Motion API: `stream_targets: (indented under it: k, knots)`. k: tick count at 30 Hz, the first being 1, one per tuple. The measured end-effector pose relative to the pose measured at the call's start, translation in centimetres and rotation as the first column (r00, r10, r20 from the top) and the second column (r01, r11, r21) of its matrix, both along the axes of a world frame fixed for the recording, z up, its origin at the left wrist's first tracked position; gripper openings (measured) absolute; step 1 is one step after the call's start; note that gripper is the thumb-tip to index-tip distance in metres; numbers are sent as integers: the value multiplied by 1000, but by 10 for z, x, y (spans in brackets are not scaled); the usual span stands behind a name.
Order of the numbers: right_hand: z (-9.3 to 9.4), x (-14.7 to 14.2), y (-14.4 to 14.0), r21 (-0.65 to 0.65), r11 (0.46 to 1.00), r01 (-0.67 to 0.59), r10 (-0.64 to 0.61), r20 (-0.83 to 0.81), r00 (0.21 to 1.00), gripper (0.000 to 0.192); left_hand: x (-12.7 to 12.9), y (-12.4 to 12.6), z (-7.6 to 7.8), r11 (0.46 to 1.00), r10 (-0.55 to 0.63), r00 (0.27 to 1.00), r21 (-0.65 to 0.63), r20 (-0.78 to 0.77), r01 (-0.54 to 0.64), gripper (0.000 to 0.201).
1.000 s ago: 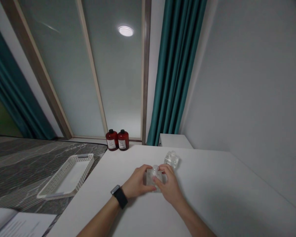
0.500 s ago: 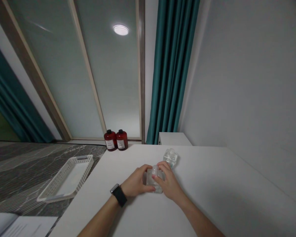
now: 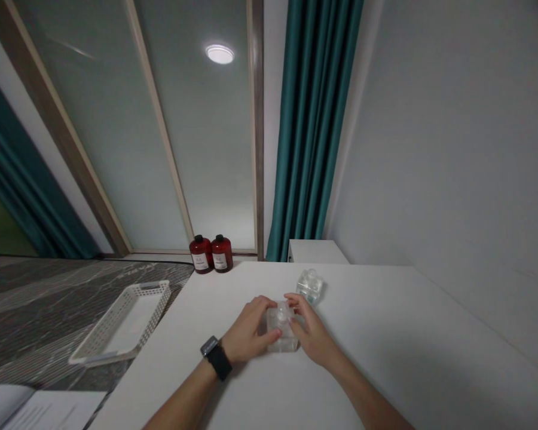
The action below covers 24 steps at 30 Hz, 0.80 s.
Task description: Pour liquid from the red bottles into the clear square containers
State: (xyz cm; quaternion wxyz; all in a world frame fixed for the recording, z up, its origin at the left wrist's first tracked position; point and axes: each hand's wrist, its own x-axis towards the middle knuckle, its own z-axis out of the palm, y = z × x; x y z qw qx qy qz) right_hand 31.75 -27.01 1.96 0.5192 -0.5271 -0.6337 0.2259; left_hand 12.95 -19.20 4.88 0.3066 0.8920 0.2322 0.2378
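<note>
A clear square glass bottle (image 3: pixel 282 335) stands on the white table (image 3: pixel 385 358) in front of me. My left hand (image 3: pixel 251 331), with a black watch on its wrist, grips the bottle's left side. My right hand (image 3: pixel 308 331) touches its right side, with the fingertips at the round clear cap (image 3: pixel 283 310) on top. A second clear bottle (image 3: pixel 309 285) stands just behind, apart from both hands.
Two dark red bottles (image 3: pixel 210 254) stand at the table's far left corner by the window. A white perforated tray (image 3: pixel 123 322) lies on the dark marbled surface to the left. Papers (image 3: pixel 36 409) lie at the lower left. A teal curtain (image 3: pixel 309 131) hangs behind.
Both hands stay on the bottle. The right fingers have shifted slightly on the cap, and more of the bottle's lower body shows between the hands.
</note>
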Motion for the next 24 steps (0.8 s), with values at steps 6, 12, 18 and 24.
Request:
stream_targets:
  k: [6,12,18,24]
  knots:
    - [6,21,-6,-176,931,-319,297,-143,944,80,3,-4,6,997,17,981,-77,195,-2,40]
    - [7,18,-8,-259,921,-292,257,-160,953,97,4,-3,6,973,88,966,-229,244,-31,37]
    - [1,8,-5,-269,951,-151,126,-107,986,98,1,2,-2,942,120,931,-335,344,2,44]
    - [0,3,-4,-306,945,-119,89,-111,990,103,4,7,-11,903,93,900,-418,426,104,55]
